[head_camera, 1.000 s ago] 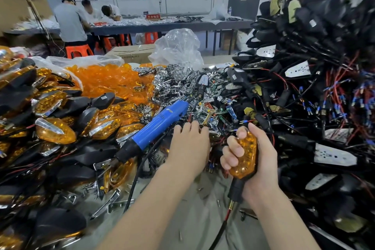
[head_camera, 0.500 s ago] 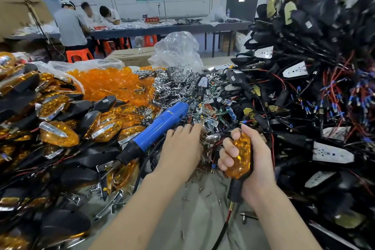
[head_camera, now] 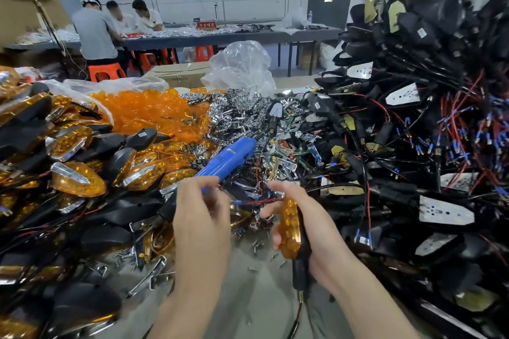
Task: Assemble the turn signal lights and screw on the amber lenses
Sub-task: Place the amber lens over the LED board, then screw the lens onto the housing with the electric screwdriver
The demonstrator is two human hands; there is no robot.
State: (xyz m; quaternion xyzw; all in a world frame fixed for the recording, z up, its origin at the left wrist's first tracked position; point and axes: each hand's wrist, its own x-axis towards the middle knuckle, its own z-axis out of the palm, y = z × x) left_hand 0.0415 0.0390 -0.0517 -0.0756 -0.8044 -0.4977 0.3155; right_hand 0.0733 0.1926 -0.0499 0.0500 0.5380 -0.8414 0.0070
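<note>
Amber light (head_camera: 289, 228) was gripped in right hand (head_camera: 321, 237); left hand (head_camera: 202, 219), fingers curled on something unclear, needed the screwdriver (head_camera: 226, 158) at twelve o'clock held straight.

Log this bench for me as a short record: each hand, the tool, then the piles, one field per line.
Right hand: grips a light with an amber lens on it
Left hand: raised, fingers curled in front of the screwdriver; blurred, hold unclear
Tool: blue screwdriver lying on the parts
Left: finished lights
Back left: loose lenses
Centre: chrome parts
Right: black housings with wires
</note>
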